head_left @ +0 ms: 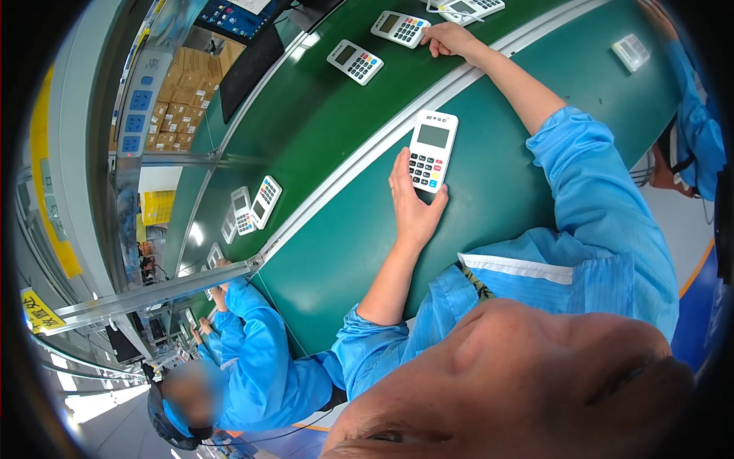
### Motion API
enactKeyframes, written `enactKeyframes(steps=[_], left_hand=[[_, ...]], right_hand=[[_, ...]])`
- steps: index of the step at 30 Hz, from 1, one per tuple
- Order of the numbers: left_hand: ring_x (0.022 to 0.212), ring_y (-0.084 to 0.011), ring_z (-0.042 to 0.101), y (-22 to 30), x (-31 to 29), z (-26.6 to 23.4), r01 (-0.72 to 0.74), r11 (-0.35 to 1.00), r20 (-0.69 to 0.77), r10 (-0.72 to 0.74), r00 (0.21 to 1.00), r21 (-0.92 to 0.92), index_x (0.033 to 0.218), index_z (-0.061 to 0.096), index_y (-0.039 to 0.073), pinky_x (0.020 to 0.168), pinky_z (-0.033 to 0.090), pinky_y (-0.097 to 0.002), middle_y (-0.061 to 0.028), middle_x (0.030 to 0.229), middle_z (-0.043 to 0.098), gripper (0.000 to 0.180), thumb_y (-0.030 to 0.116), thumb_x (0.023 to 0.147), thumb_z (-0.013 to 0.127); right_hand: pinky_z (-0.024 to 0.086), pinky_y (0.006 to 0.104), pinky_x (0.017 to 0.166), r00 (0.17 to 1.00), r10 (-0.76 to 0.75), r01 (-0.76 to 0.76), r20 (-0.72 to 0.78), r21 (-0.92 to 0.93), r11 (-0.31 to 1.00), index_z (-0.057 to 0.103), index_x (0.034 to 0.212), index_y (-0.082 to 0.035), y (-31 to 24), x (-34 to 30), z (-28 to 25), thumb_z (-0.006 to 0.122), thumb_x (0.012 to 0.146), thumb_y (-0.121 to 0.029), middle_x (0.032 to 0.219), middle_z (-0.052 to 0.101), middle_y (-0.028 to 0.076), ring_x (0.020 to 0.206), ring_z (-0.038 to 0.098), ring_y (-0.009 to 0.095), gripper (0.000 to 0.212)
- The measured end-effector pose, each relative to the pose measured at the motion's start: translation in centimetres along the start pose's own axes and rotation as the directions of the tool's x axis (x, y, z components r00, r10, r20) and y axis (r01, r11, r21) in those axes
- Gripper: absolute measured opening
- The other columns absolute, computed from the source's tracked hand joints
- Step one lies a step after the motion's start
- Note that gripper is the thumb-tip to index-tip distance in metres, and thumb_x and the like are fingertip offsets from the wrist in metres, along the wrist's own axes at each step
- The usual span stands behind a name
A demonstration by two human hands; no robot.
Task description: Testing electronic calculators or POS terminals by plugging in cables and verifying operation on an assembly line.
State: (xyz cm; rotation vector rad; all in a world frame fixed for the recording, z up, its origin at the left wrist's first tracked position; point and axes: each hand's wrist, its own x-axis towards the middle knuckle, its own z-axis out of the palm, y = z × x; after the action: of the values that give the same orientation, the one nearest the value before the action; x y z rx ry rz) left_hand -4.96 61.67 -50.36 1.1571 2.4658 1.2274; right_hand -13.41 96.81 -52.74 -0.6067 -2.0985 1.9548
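My left hand (417,214) grips the lower end of a white card payment terminal (433,136), its thumb on one side and its fingers along the other. The terminal's grey screen and dark keypad with coloured keys face up over the green work table. Stretched far forward, my right hand (453,40) has its fingers curled at the keypad end of a second white terminal (400,29), which lies on the green belt. Another terminal (355,62) lies left of that one, face up and untouched. Behind my right hand are further white terminals (470,9), partly cut off, with a white cable.
A metal rail (367,164) separates belt and table. More terminals (265,202) lie farther left on the belt. A co-worker in blue (260,382) works at the left; another blue sleeve (692,107) shows at right, near a small white box (631,53). A socket strip (136,122) stands left.
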Motion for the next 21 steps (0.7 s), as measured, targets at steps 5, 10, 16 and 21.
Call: enactKeyframes(steps=[5, 10, 16, 21], left_hand=[[0.134, -0.0361, 0.037, -0.2, 0.3, 0.3, -0.044, 0.999, -0.015, 0.044, 0.999, 0.028, 0.148, 0.029, 0.002, 0.112, 0.032, -0.0448, -0.0207, 0.147, 0.037, 0.088, 0.010, 0.074, 0.076], [0.134, -0.0384, 0.037, -0.5, 0.6, 0.7, -0.062, 0.998, -0.025, 0.063, 0.998, 0.014, 0.147, 0.030, 0.003, 0.112, 0.032, -0.0461, -0.0217, 0.148, 0.035, 0.088, 0.008, 0.072, 0.076], [0.132, -0.0385, 0.039, -0.9, 0.8, 0.9, -0.092, 0.995, -0.026, 0.093, 0.995, 0.034, 0.145, 0.032, 0.003, 0.111, 0.033, -0.0461, -0.0218, 0.148, 0.036, 0.086, 0.007, 0.071, 0.076], [0.131, -0.0385, 0.040, -1.1, 0.9, 1.2, -0.103, 0.994, -0.047, 0.105, 0.993, 0.033, 0.145, 0.033, 0.003, 0.111, 0.033, -0.0462, -0.0217, 0.147, 0.036, 0.085, 0.008, 0.071, 0.076]], right_hand=[[0.040, 0.0224, 0.054, 1.000, -0.018, 0.018, -0.025, -0.003, 1.000, 0.067, 0.100, -0.005, 0.4, -0.1, 0.5, 0.052, 0.099, -0.037, 0.068, 0.062, 0.000, 0.056, 0.048, 0.005, 0.035], [0.040, 0.0219, 0.055, 0.999, -0.041, 0.041, -0.006, -0.017, 0.999, 0.066, 0.102, -0.005, 0.6, -0.4, 0.6, 0.052, 0.099, -0.038, 0.070, 0.062, 0.000, 0.057, 0.048, 0.005, 0.036], [0.040, 0.0213, 0.056, 0.997, -0.063, 0.064, 0.036, -0.025, 0.998, 0.066, 0.103, -0.006, 0.7, -0.5, 0.8, 0.051, 0.100, -0.038, 0.071, 0.063, -0.001, 0.059, 0.049, 0.004, 0.035], [0.041, 0.0211, 0.056, 0.996, -0.078, 0.080, 0.046, -0.029, 0.996, 0.066, 0.104, -0.006, 1.1, -0.2, 1.1, 0.051, 0.100, -0.037, 0.072, 0.064, -0.001, 0.059, 0.050, 0.004, 0.035]])
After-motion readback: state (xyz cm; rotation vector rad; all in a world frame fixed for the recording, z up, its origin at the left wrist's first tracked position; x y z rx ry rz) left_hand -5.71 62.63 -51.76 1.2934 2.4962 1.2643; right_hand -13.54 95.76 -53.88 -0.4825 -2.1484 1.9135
